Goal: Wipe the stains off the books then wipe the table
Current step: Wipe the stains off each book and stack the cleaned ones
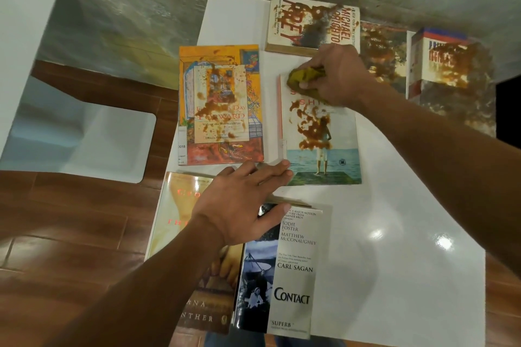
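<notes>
While left hand [242, 200] pins seaside book [329, 158], right hand [335, 73] grips cloth [301, 76].

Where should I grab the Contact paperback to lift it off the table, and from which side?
Probably the near right corner of the Contact paperback, coming from the right. It lies flat on the white table with bare surface on that side, while its left edge sits against another book and the left hand hangs over its far end.

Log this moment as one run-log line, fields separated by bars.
phase: wiping books | right hand: grips cloth on beach-cover book | left hand: flat, steadies its corner | stains: remain
</notes>
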A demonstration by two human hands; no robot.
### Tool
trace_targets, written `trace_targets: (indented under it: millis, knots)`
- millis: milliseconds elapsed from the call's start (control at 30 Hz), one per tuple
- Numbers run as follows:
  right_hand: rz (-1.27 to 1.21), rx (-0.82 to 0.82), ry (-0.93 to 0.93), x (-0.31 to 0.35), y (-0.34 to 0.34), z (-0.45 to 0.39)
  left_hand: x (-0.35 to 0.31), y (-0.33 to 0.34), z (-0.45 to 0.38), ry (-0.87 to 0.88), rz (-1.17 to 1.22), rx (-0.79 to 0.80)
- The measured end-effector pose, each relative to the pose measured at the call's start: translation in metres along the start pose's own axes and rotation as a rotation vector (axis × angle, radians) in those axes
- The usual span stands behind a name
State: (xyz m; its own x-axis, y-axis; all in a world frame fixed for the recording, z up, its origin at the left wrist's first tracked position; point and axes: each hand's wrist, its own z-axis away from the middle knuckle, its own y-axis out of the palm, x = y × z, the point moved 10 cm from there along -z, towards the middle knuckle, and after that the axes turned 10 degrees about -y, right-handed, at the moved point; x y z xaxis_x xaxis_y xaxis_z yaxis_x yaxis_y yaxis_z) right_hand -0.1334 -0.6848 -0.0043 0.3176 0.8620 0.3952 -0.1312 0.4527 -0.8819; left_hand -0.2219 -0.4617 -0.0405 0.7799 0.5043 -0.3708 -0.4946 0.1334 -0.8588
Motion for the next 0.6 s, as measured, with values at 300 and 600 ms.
trace_targets:
  millis: [300, 600]
  knots:
    - [0.070, 0.043, -0.199, 0.019, 0.002, -0.014, -0.001, -0.001, -0.001, 0.009, 0.008, 0.004]
    - [0.122, 0.181, -0.273, 0.028, 0.010, -0.023, -0.001, -0.002, 0.000, 0.012, 0.016, -0.019]
